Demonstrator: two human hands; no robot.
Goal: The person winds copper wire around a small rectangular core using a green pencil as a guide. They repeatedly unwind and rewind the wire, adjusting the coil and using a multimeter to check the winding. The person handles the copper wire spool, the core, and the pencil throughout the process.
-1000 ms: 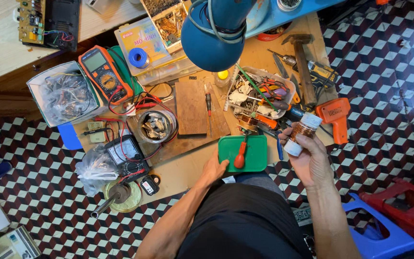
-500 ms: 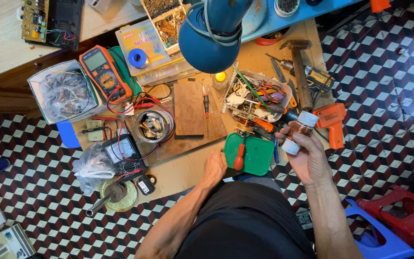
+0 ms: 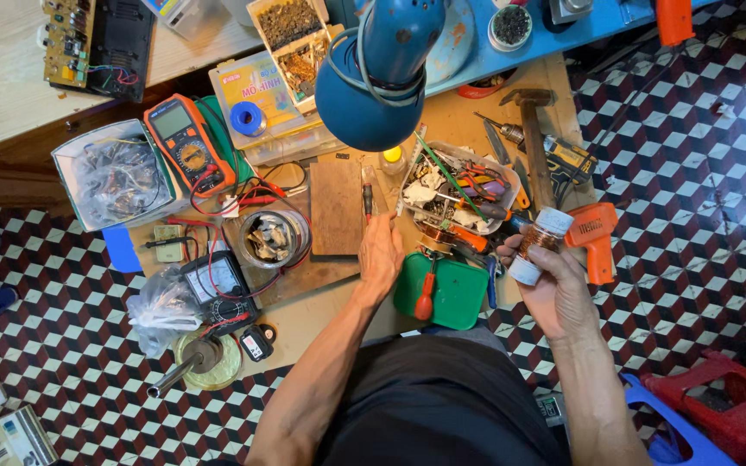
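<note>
My left hand (image 3: 381, 256) lies flat on the low workbench with its fingers stretched out. The fingertips are at the near end of a thin dark-handled tool (image 3: 368, 195), which lies beside a brown wooden block (image 3: 336, 207). The hand holds nothing. My right hand (image 3: 556, 292) grips a small clear jar (image 3: 540, 242) with white caps and brown contents, held tilted above the bench's right edge. Between my hands sits a green tray (image 3: 461, 293) with a red-handled screwdriver (image 3: 425, 299) on it.
A blue lamp head (image 3: 380, 71) hangs over the bench. An orange multimeter (image 3: 186, 147), a round metal tin (image 3: 273, 238), a clear tray of hand tools (image 3: 461, 187), a hammer (image 3: 535, 142) and an orange power tool (image 3: 594, 239) crowd the surface. A blue stool (image 3: 662, 431) stands at lower right.
My left hand has left the green tray and slid up and left to the thin tool by the wooden block. My right hand still holds the jar in about the same place.
</note>
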